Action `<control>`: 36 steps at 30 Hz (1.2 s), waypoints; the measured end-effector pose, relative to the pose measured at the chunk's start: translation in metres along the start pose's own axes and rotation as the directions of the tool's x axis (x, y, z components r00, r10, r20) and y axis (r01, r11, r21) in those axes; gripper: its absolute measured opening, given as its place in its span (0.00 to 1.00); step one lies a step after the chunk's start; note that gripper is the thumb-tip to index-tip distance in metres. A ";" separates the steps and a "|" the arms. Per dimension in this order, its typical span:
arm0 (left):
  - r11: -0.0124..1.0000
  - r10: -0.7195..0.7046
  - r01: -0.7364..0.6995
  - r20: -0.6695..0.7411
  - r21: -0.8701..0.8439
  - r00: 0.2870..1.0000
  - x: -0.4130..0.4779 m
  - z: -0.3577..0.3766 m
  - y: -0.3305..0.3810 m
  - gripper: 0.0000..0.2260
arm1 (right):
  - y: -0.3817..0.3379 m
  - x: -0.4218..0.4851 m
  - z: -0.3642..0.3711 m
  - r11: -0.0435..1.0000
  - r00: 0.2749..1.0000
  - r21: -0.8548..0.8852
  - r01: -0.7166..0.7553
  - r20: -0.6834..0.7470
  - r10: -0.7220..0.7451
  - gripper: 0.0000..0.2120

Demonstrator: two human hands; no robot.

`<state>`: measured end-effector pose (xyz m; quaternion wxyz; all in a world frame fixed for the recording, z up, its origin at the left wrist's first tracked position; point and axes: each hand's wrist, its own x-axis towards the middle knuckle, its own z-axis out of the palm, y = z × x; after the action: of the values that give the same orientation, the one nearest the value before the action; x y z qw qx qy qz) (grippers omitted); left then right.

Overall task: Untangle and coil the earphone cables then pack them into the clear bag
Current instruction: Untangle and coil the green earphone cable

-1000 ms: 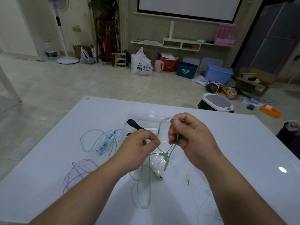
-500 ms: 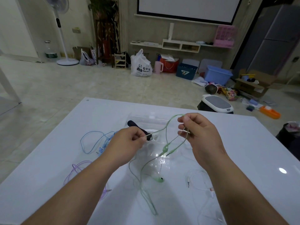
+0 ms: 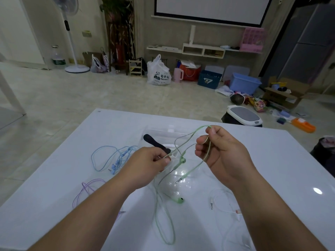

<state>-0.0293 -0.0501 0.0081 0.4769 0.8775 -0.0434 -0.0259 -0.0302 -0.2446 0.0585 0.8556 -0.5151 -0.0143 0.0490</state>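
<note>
Both hands hold the green earphone cable above the white table. My left hand pinches one strand between thumb and forefinger. My right hand grips loops of the same cable, raised a little higher. One green earbud hangs between the hands, another lies on the table, and the plug dangles. The clear bag lies flat behind the hands with a black item on it. Blue, purple and white earphone cables lie loose on the table.
The table's far edge lies just beyond the bag. A grey-topped stool stands on the floor behind the right side. Bags, bins and boxes line the far wall.
My hands have drawn apart, stretching the green cable between them. The right hand rose and moved right, and the cable's loops have opened out.
</note>
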 end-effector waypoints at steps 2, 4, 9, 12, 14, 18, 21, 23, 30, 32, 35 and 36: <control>1.000 -0.014 0.013 -0.024 -0.027 1.000 0.001 0.000 -0.002 0.08 | 0.001 0.000 0.001 1.000 1.000 0.027 -0.015 -0.021 0.016 0.07; 0.992 -0.004 0.001 -0.021 -0.127 1.000 0.000 0.000 0.000 0.08 | 0.000 0.000 0.000 0.999 0.999 0.047 -0.023 -0.043 0.025 0.07; 0.937 0.105 -0.054 0.131 -0.344 0.986 -0.002 0.001 0.004 0.09 | 0.005 0.001 -0.002 0.999 0.999 -0.018 -0.029 -0.014 0.029 0.07; 0.943 0.104 -0.032 0.200 -0.332 0.974 0.000 0.005 0.000 0.10 | 0.008 0.001 0.000 0.997 0.998 -0.069 -0.042 0.035 0.045 0.07; 0.962 0.068 -0.004 0.226 -0.272 0.972 0.000 0.007 -0.001 0.09 | 0.008 0.002 0.002 0.997 0.996 -0.050 -0.058 0.058 0.061 0.07; 0.993 -0.002 0.031 0.244 -0.115 0.970 -0.001 0.008 -0.002 0.07 | 0.007 0.002 0.003 0.997 0.997 0.037 -0.075 0.036 0.073 0.07; 0.995 -0.029 0.056 0.319 -0.077 0.947 -0.005 0.008 0.000 0.03 | 0.007 0.002 0.002 0.993 0.998 0.108 -0.053 -0.011 0.055 0.08; 0.996 -0.035 0.059 0.337 -0.061 0.941 -0.006 0.009 0.001 0.06 | 0.006 0.003 0.001 0.985 0.998 0.165 -0.043 -0.044 0.051 0.09; 0.972 -0.001 0.048 0.200 -0.229 0.980 -0.002 0.005 0.004 0.15 | 0.003 0.003 -0.005 0.973 0.988 -0.203 -0.112 -0.125 0.087 0.08; 0.962 -0.017 0.057 0.150 -0.268 0.989 0.000 0.003 0.003 0.14 | 0.005 0.002 -0.005 0.978 0.990 -0.170 -0.121 -0.089 0.107 0.09; 0.959 -0.050 0.058 0.035 -0.277 0.998 0.002 0.003 0.000 0.14 | 0.006 0.003 -0.004 0.989 0.989 -0.056 -0.139 -0.051 0.136 0.09; 0.955 -0.067 0.063 -0.002 -0.289 0.998 0.003 0.003 0.000 0.14 | 0.005 0.003 -0.005 0.987 0.989 -0.080 -0.141 -0.065 0.136 0.09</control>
<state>-0.0269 -0.0524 0.0063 0.5991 0.7995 -0.0074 -0.0422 -0.0269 -0.2460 0.0517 0.8275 -0.5519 0.0448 0.0927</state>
